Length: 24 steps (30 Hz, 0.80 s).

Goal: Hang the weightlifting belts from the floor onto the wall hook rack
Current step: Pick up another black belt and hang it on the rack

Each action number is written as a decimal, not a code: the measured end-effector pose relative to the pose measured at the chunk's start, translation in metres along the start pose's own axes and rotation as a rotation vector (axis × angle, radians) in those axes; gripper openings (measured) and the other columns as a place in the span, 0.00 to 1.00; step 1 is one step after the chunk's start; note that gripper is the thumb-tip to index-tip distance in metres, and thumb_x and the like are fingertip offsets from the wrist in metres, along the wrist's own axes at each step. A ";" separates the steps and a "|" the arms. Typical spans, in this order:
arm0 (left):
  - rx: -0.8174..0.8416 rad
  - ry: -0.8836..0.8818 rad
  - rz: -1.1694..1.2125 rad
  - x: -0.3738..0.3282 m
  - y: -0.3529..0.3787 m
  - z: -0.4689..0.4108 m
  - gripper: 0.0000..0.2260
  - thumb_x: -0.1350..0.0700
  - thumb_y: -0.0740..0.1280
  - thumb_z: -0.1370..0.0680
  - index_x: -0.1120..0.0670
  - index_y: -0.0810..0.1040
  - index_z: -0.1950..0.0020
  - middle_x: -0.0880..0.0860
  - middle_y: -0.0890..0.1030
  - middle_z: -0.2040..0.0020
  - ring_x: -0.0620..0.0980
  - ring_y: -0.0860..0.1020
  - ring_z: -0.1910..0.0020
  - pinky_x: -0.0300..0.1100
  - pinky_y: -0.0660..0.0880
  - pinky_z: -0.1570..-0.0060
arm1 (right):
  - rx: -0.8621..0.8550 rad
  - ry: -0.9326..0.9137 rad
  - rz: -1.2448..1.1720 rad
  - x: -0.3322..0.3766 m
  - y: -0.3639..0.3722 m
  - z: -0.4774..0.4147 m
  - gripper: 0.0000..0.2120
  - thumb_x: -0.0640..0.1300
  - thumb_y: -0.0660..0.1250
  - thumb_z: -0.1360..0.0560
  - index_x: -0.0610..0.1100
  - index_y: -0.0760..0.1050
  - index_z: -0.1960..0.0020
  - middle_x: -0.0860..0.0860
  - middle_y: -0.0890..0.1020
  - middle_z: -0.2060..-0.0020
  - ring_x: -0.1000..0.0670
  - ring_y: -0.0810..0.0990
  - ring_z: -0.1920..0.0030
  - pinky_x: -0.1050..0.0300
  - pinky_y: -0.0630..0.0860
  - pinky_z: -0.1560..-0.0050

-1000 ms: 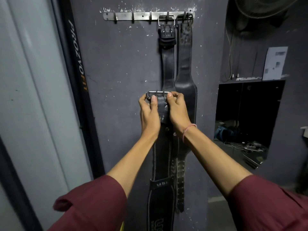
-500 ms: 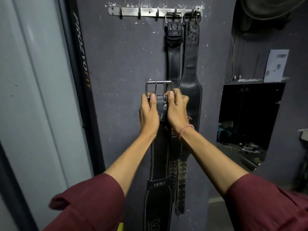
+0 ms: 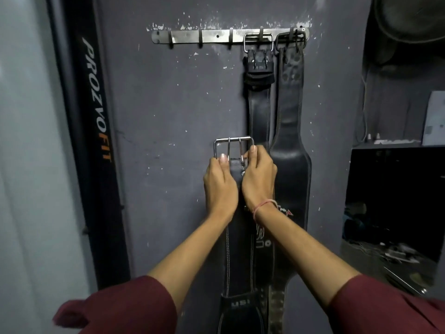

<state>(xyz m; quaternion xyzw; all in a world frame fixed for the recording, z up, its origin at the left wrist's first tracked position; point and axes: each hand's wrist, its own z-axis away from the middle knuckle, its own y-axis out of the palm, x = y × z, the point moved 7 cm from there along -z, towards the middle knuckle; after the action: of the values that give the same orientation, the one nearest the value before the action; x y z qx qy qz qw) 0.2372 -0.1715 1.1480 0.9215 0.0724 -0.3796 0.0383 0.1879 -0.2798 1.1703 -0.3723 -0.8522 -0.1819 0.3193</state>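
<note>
Belt (image 3: 234, 249) gripped, left hand (image 3: 220, 186), right hand (image 3: 258, 180)

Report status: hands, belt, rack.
Both hands, left and right, grip third belt under buckle. Below rack. Two belts hung; three left hooks free.

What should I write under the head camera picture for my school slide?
Both hands, left hand and right hand, lift a belt toward the hook rack.
</note>
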 end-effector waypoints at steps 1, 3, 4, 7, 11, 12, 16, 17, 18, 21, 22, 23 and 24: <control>-0.004 0.007 -0.020 0.001 0.008 -0.010 0.17 0.50 0.52 0.14 0.52 0.66 0.62 0.48 0.71 0.65 0.42 0.69 0.67 0.34 0.64 0.68 | 0.011 0.008 -0.007 -0.005 0.003 -0.012 0.17 0.47 0.53 0.16 0.43 0.71 0.59 0.53 0.73 0.69 0.54 0.71 0.69 0.47 0.73 0.64; -0.041 0.011 -0.035 0.004 0.022 -0.032 0.18 0.50 0.52 0.14 0.56 0.68 0.60 0.49 0.72 0.65 0.41 0.68 0.67 0.35 0.64 0.70 | 0.057 0.019 -0.040 -0.015 0.011 -0.038 0.17 0.47 0.53 0.16 0.41 0.73 0.58 0.50 0.75 0.68 0.51 0.75 0.67 0.44 0.76 0.60; -0.068 0.008 -0.026 0.005 0.028 -0.044 0.18 0.50 0.53 0.14 0.57 0.69 0.60 0.50 0.72 0.65 0.41 0.68 0.68 0.37 0.62 0.70 | 0.093 0.027 -0.075 -0.022 0.017 -0.051 0.17 0.48 0.54 0.16 0.41 0.74 0.57 0.48 0.77 0.67 0.47 0.77 0.65 0.43 0.77 0.57; -0.116 0.023 -0.004 0.000 0.044 -0.083 0.18 0.49 0.53 0.14 0.58 0.70 0.59 0.52 0.74 0.65 0.49 0.71 0.65 0.42 0.63 0.64 | 0.149 0.027 -0.155 -0.030 0.028 -0.086 0.17 0.48 0.56 0.17 0.40 0.77 0.56 0.44 0.82 0.63 0.43 0.81 0.59 0.45 0.77 0.55; -0.152 0.110 -0.029 -0.024 0.063 -0.132 0.19 0.51 0.53 0.14 0.60 0.74 0.57 0.66 0.81 0.55 0.65 0.77 0.53 0.44 0.63 0.60 | -0.006 -0.040 -0.203 -0.014 0.028 -0.143 0.20 0.45 0.62 0.20 0.31 0.73 0.64 0.45 0.72 0.72 0.53 0.68 0.68 0.54 0.63 0.67; -0.161 0.141 -0.034 -0.033 0.066 -0.145 0.21 0.51 0.52 0.14 0.63 0.76 0.54 0.66 0.81 0.53 0.66 0.77 0.51 0.43 0.61 0.60 | -0.034 -0.068 -0.208 -0.006 0.029 -0.158 0.21 0.44 0.62 0.20 0.31 0.71 0.67 0.46 0.70 0.74 0.54 0.65 0.69 0.53 0.60 0.68; -0.178 0.238 -0.082 -0.073 0.078 -0.200 0.24 0.51 0.50 0.14 0.68 0.75 0.51 0.67 0.80 0.50 0.66 0.75 0.46 0.46 0.61 0.57 | -0.068 -0.117 -0.201 0.028 0.040 -0.217 0.25 0.42 0.63 0.21 0.44 0.59 0.75 0.52 0.61 0.79 0.55 0.57 0.74 0.59 0.56 0.74; -0.183 0.248 -0.102 -0.081 0.080 -0.213 0.24 0.51 0.49 0.14 0.68 0.76 0.50 0.68 0.80 0.49 0.66 0.75 0.46 0.48 0.62 0.55 | -0.073 -0.113 -0.207 0.036 0.043 -0.229 0.26 0.42 0.63 0.21 0.45 0.58 0.75 0.52 0.60 0.79 0.54 0.57 0.75 0.57 0.56 0.74; -0.189 0.248 -0.123 -0.088 0.081 -0.227 0.24 0.51 0.49 0.14 0.67 0.76 0.50 0.68 0.80 0.48 0.65 0.75 0.44 0.49 0.63 0.52 | -0.076 -0.109 -0.214 0.043 0.046 -0.241 0.26 0.42 0.63 0.21 0.45 0.58 0.76 0.52 0.61 0.79 0.54 0.57 0.75 0.54 0.55 0.73; -0.202 0.238 -0.199 -0.111 0.082 -0.263 0.23 0.52 0.49 0.14 0.61 0.72 0.62 0.68 0.81 0.47 0.65 0.75 0.43 0.49 0.64 0.50 | -0.080 -0.043 -0.201 0.062 0.056 -0.273 0.25 0.41 0.64 0.22 0.44 0.62 0.76 0.50 0.64 0.79 0.55 0.61 0.76 0.54 0.56 0.72; -0.203 0.236 -0.218 -0.118 0.081 -0.273 0.24 0.53 0.49 0.14 0.60 0.71 0.64 0.68 0.81 0.47 0.64 0.76 0.44 0.49 0.64 0.49 | -0.078 -0.027 -0.193 0.068 0.059 -0.282 0.23 0.42 0.64 0.22 0.42 0.66 0.75 0.48 0.68 0.77 0.53 0.65 0.75 0.57 0.60 0.74; -0.201 0.222 -0.230 -0.124 0.081 -0.283 0.24 0.53 0.49 0.13 0.61 0.74 0.63 0.68 0.81 0.45 0.64 0.76 0.43 0.48 0.65 0.48 | -0.068 -0.011 -0.186 0.075 0.061 -0.289 0.18 0.42 0.64 0.23 0.39 0.72 0.71 0.45 0.75 0.73 0.49 0.71 0.72 0.60 0.62 0.73; -0.195 0.199 -0.232 -0.127 0.082 -0.294 0.23 0.54 0.49 0.14 0.64 0.78 0.56 0.68 0.80 0.42 0.64 0.76 0.41 0.46 0.65 0.46 | -0.070 -0.001 -0.176 0.079 0.064 -0.297 0.14 0.43 0.64 0.23 0.36 0.78 0.63 0.41 0.81 0.65 0.43 0.77 0.65 0.59 0.64 0.68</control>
<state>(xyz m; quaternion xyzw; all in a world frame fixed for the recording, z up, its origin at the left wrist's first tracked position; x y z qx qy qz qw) 0.3652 -0.2284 1.4469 0.9320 0.2179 -0.2796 0.0761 0.3162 -0.3597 1.4448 -0.3069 -0.8750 -0.2387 0.2884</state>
